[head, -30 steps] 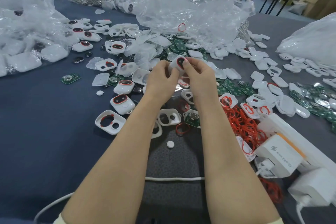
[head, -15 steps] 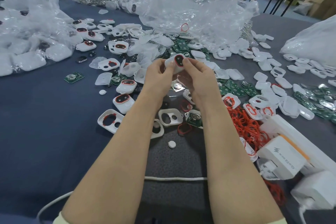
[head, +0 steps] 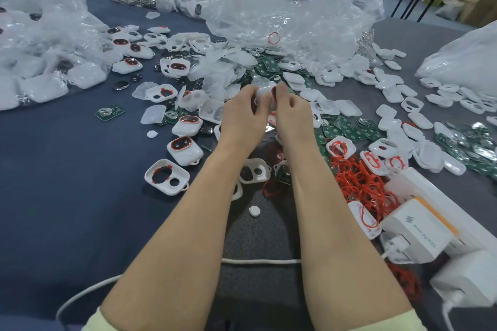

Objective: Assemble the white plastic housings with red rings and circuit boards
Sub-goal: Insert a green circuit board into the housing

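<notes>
My left hand (head: 243, 115) and my right hand (head: 291, 113) grip one white plastic housing (head: 265, 95) between them, above the middle of the table. A red ring shows on its upper right side, under my right fingertips. Loose red rings (head: 360, 183) lie in a heap to the right of my right forearm. Green circuit boards (head: 344, 131) are scattered right of my hands, and one green circuit board (head: 109, 111) lies alone at the left. Finished housings with red rings (head: 185, 148) and an empty housing shell (head: 166, 177) lie left of my left forearm.
Crumpled clear plastic bags (head: 290, 8) pile up behind the parts, with more bags at the left (head: 40, 43) and right. White chargers and a power strip (head: 419, 228) sit at the right front. A white cable (head: 258, 261) crosses below my forearms. The cloth-covered table (head: 67, 209) shows at the left.
Both hands stay on the same housing and have turned it a little, so its red-ringed face now points more to the right. The view has shifted slightly.
</notes>
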`<act>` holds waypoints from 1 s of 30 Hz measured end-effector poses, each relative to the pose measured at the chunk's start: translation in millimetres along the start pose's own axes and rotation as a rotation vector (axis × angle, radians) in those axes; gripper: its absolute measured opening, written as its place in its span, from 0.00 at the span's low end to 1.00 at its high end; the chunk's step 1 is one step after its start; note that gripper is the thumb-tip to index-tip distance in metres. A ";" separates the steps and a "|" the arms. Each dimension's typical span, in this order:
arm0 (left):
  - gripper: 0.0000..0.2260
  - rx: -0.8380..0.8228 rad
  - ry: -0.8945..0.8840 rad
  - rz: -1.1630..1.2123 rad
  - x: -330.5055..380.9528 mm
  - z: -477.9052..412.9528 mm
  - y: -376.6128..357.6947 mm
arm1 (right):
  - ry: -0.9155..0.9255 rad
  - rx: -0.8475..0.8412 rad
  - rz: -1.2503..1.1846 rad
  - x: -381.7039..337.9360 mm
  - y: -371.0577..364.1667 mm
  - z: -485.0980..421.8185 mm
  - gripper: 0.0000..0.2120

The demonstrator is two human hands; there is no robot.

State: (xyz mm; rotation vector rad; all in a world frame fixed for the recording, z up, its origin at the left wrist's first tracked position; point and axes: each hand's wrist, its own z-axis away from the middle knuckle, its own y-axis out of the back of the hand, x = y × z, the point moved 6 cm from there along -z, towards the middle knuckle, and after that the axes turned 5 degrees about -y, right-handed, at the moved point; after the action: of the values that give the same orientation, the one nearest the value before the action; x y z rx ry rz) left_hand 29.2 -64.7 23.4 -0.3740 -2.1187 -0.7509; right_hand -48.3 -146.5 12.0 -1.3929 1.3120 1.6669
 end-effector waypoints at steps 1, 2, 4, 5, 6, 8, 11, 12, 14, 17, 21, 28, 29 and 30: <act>0.10 -0.003 -0.024 -0.011 3.1 1.9 -0.8 | -0.023 0.003 -0.033 1.3 1.7 -0.9 0.23; 0.09 -0.007 -0.038 -0.016 5.0 2.5 -1.2 | -0.048 0.005 -0.083 2.8 3.4 -1.7 0.23; 0.07 -0.030 -0.010 0.007 4.1 1.7 -1.7 | -0.074 -0.020 -0.173 5.4 5.7 -2.0 0.23; 0.06 -0.044 0.021 0.040 2.0 0.6 -1.8 | -0.076 -0.044 -0.198 6.0 6.2 -1.5 0.23; 0.07 -0.054 0.053 0.087 -0.4 -0.6 -1.9 | -0.082 -0.061 -0.218 7.0 6.5 -0.9 0.24; 0.09 -0.044 0.113 0.203 -4.3 -2.1 -0.2 | -0.108 -0.084 -0.253 6.4 7.1 0.7 0.24; 0.07 0.003 0.210 0.386 -9.4 -1.4 2.0 | -0.016 -0.195 -0.262 -1.7 1.9 3.1 0.19; 0.07 0.010 0.243 0.455 -11.1 -0.5 1.4 | 0.021 -0.225 -0.256 -4.4 0.2 4.7 0.17; 0.06 0.030 0.273 0.504 -15.2 -0.9 1.7 | 0.079 -0.217 -0.227 -5.8 1.8 6.3 0.15; 0.06 0.016 0.240 0.480 -12.9 -1.2 3.4 | 0.122 -0.212 -0.205 -6.1 4.7 5.9 0.17; 0.06 0.031 0.264 0.648 -10.9 -0.2 2.2 | -0.006 -0.245 -0.444 -4.7 -7.6 7.2 0.15; 0.11 0.136 0.046 0.084 -3.1 1.7 6.8 | -0.091 -0.118 -0.264 5.0 -8.4 8.3 0.18; 0.12 0.147 0.060 0.086 -3.8 1.4 7.1 | -0.043 -0.101 -0.214 1.6 -6.4 8.8 0.18; 0.14 0.160 0.087 0.098 -6.1 0.5 7.8 | 0.004 -0.087 -0.182 -1.9 -5.5 9.6 0.17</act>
State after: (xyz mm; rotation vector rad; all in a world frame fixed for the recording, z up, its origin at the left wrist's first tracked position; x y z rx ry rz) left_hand 36.5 -58.3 21.3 -0.3499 -2.0463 -0.5278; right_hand -46.4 -135.5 11.7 -1.5186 1.0912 1.6150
